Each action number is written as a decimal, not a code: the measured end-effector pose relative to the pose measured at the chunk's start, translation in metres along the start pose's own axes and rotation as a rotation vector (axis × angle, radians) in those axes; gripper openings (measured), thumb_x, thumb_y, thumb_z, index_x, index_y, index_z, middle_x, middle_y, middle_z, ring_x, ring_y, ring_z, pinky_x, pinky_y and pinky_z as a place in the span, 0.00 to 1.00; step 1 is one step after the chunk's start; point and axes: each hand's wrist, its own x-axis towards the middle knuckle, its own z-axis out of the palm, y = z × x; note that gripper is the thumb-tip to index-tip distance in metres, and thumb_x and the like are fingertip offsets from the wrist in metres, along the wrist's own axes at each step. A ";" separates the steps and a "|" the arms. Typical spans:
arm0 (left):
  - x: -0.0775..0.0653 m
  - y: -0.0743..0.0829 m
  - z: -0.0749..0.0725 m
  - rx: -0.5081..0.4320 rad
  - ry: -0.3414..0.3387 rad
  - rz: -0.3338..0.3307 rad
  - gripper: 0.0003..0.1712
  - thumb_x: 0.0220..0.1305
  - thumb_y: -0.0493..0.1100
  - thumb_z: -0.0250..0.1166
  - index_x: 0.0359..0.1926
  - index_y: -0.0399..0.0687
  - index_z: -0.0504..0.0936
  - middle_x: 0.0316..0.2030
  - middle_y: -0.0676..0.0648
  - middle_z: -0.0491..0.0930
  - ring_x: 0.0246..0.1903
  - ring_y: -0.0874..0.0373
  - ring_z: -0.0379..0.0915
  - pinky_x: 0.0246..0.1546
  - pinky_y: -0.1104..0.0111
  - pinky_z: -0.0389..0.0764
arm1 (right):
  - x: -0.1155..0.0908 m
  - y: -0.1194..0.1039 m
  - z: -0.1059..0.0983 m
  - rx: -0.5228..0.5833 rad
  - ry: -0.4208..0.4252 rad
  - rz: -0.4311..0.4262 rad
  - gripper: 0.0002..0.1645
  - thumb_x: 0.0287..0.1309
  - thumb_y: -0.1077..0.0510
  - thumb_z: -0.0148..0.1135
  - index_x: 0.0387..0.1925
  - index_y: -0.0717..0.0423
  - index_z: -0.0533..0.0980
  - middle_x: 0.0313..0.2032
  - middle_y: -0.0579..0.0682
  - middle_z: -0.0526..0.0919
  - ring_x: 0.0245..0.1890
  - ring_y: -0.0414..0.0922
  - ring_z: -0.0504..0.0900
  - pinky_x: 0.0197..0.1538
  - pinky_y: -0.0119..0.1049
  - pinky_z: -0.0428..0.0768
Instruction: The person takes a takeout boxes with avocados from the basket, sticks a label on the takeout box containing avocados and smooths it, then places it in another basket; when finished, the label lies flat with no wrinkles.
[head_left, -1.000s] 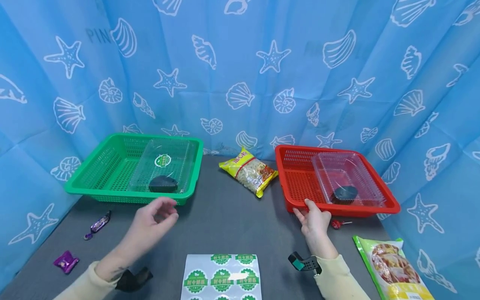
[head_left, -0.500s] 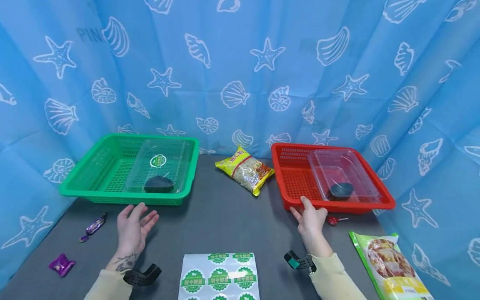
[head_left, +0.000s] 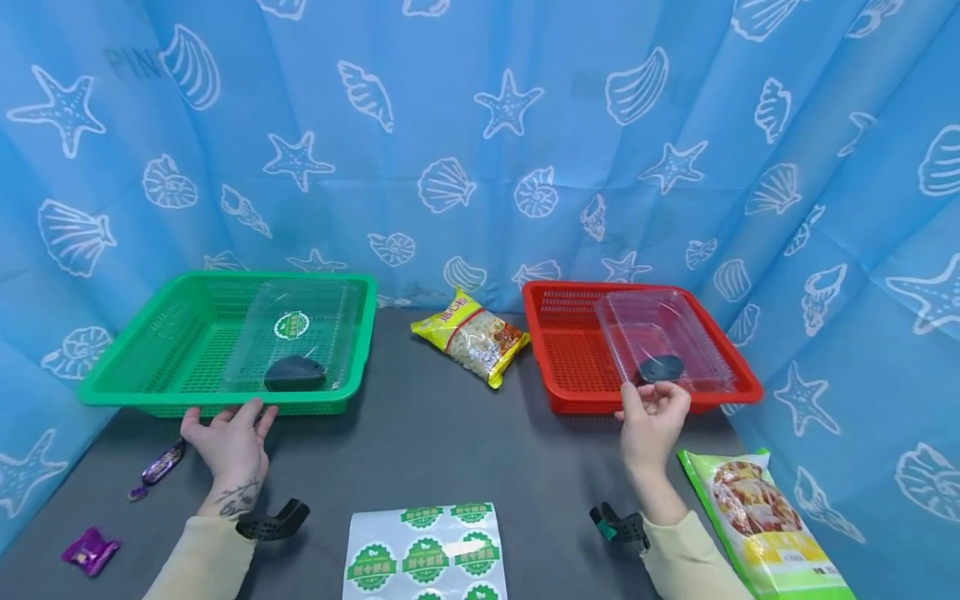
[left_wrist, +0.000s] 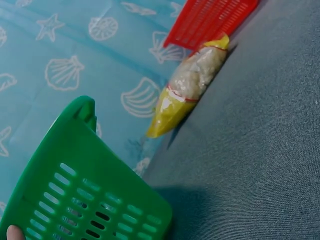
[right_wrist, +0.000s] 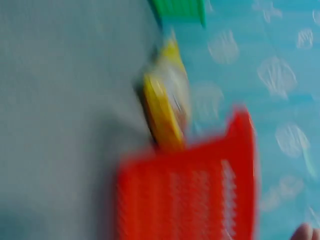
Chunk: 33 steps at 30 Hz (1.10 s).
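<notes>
My left hand (head_left: 228, 450) touches the front rim of the green basket (head_left: 187, 398), fingers spread against it. In the left wrist view a fingertip (left_wrist: 15, 233) lies on the rim of that basket. Inside sit a clear plastic box (head_left: 251, 333) with a round green sticker (head_left: 291, 325) and a dark oval object (head_left: 295, 373). My right hand (head_left: 651, 433) is raised at the front rim of the red basket (head_left: 581, 402), fingers bent; I cannot tell whether they hold anything. Another clear box (head_left: 686, 333) and dark oval object (head_left: 660, 368) are in the red basket.
A yellow food bag (head_left: 476, 337) lies between the baskets. A sticker sheet (head_left: 423, 554) is at the front, with purple wrapped candies (head_left: 90, 550) at left and a green-edged food bag (head_left: 765, 521) at right. A patterned curtain (head_left: 480, 167) hangs behind.
My left hand has turned and moved up to the green basket's rim. My right hand has moved right and bent its fingers. The red lollipop beside it is out of sight. The head view shifted right.
</notes>
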 end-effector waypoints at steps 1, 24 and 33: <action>0.001 0.001 0.000 0.008 0.008 0.001 0.56 0.38 0.36 0.72 0.57 0.73 0.41 0.43 0.43 0.56 0.40 0.48 0.65 0.43 0.54 0.73 | 0.010 -0.005 -0.002 -0.056 -0.012 -0.044 0.19 0.46 0.68 0.58 0.37 0.57 0.59 0.29 0.48 0.66 0.21 0.39 0.70 0.19 0.22 0.71; -0.009 -0.003 0.016 0.062 -0.018 0.083 0.61 0.37 0.37 0.72 0.59 0.79 0.38 0.37 0.48 0.57 0.28 0.52 0.65 0.41 0.55 0.75 | 0.150 -0.014 -0.084 -0.737 -0.127 0.361 0.45 0.48 0.44 0.58 0.62 0.45 0.44 0.58 0.54 0.54 0.47 0.48 0.61 0.44 0.40 0.71; -0.010 0.007 0.008 0.056 0.002 0.061 0.60 0.39 0.34 0.71 0.59 0.77 0.37 0.36 0.48 0.58 0.28 0.53 0.67 0.40 0.57 0.76 | 0.166 0.020 -0.097 -0.722 -0.217 0.314 0.52 0.44 0.42 0.62 0.63 0.43 0.41 0.58 0.56 0.56 0.51 0.52 0.62 0.47 0.53 0.71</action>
